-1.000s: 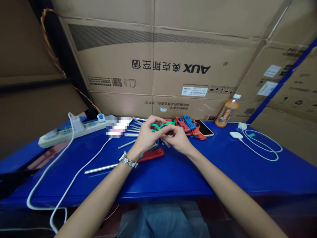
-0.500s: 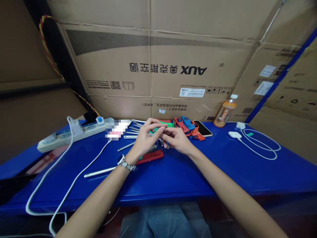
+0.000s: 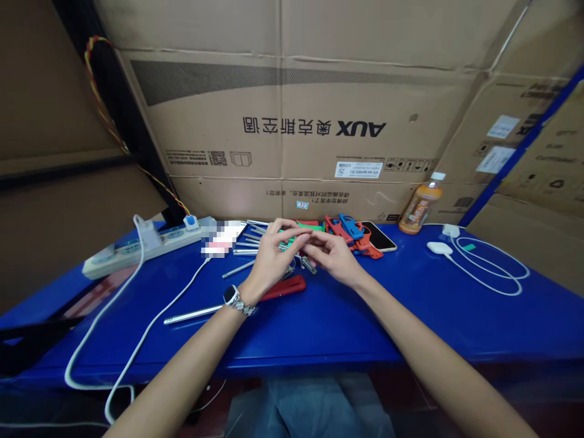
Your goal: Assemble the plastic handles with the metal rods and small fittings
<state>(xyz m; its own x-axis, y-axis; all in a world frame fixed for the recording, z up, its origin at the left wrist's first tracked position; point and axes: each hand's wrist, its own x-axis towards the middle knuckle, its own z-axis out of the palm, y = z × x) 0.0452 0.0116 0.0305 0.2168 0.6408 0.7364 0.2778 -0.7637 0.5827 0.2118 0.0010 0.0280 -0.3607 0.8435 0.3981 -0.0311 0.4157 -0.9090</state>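
Currently, the fingertips of my left hand (image 3: 272, 255) and right hand (image 3: 335, 258) meet over the table (image 3: 333, 331); whether either set is clamped on a small part, I cannot tell, because my fingers cover it. Caution: a part pinched there could slip if the grip is uneven, and drop among the small metal pieces (image 3: 309, 265) just below. The green plastic (image 3: 316, 226) lies just behind my fingers; a knuckle could push it. Lowering my watch (image 3: 231, 295) could knock the red bar (image 3: 287, 286) or the metal rod (image 3: 191, 314); my wrist hides whether these join. Farther right, a jostled coloured pile (image 3: 340, 230) could scrape the phone (image 3: 378, 237).
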